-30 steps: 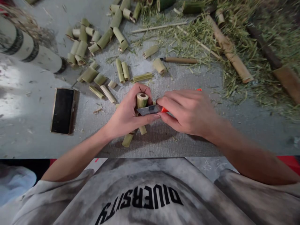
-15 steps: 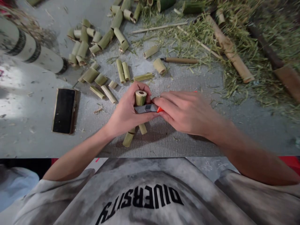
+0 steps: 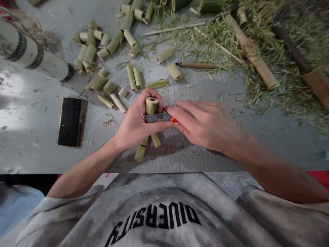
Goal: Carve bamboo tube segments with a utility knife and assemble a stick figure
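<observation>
My left hand [image 3: 135, 125] is closed around a short bamboo piece [image 3: 151, 107], its pale cut end with a dark hollow facing up. The fingers wrap its far side, and the left thumb stretches along the near side of a knife blade [image 3: 158, 118]. My right hand [image 3: 203, 121] grips the knife by its orange handle [image 3: 174, 120], most of which is hidden in the fingers. The flat metal blade lies across the near side of the bamboo piece; whether its edge bites in cannot be seen. Below my left hand lie two bamboo strips [image 3: 140, 151], partly covered.
Several cut bamboo pieces [image 3: 100, 82] lie beyond my left hand. A phone [image 3: 70, 121] rests at left, near a white cylinder with black bands [image 3: 55, 63]. A wooden-handled tool [image 3: 197, 65] lies beyond my right hand. Green shavings [image 3: 269, 92] cover the far right.
The bamboo piece and my left hand have shifted slightly left. The blade has moved a little left too, its face now at a different angle. My right hand keeps its grip.
</observation>
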The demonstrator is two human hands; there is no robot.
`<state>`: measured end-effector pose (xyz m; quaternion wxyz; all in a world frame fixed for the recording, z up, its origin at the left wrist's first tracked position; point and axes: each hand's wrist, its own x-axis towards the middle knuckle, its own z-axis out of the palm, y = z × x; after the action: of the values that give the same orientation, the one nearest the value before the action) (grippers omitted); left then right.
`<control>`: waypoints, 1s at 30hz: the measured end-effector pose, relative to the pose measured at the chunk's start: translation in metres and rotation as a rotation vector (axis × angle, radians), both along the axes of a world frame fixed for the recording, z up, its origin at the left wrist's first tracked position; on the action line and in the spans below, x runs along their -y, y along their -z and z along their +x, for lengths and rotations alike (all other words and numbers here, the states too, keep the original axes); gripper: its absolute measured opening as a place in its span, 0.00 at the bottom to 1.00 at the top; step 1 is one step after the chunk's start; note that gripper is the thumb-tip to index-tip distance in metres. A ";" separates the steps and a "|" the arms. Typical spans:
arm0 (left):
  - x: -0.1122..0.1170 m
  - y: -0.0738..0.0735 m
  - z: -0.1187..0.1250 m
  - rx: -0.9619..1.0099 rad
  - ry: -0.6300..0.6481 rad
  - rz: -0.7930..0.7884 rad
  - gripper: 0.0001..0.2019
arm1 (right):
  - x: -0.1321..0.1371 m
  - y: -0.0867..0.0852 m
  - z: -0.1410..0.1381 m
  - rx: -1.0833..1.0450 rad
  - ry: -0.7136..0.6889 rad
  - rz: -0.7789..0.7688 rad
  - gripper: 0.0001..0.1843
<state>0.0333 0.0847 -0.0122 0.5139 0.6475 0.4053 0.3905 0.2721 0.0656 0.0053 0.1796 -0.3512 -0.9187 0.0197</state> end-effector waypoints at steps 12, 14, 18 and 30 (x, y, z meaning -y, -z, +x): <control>0.001 0.007 -0.001 0.043 -0.007 -0.035 0.31 | 0.002 -0.001 0.000 -0.030 0.018 -0.032 0.16; 0.001 0.010 -0.001 0.054 0.022 -0.052 0.35 | 0.000 -0.001 0.001 -0.021 -0.007 -0.035 0.16; 0.001 0.010 0.000 0.064 0.035 -0.037 0.32 | -0.002 -0.001 0.003 -0.005 -0.019 -0.006 0.16; 0.011 0.004 0.004 0.038 -0.063 -0.045 0.24 | 0.007 -0.004 -0.003 -0.036 0.115 -0.019 0.16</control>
<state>0.0375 0.0734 -0.0159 0.5235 0.6150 0.4244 0.4094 0.2686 0.0585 0.0089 0.1936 -0.4049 -0.8933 0.0243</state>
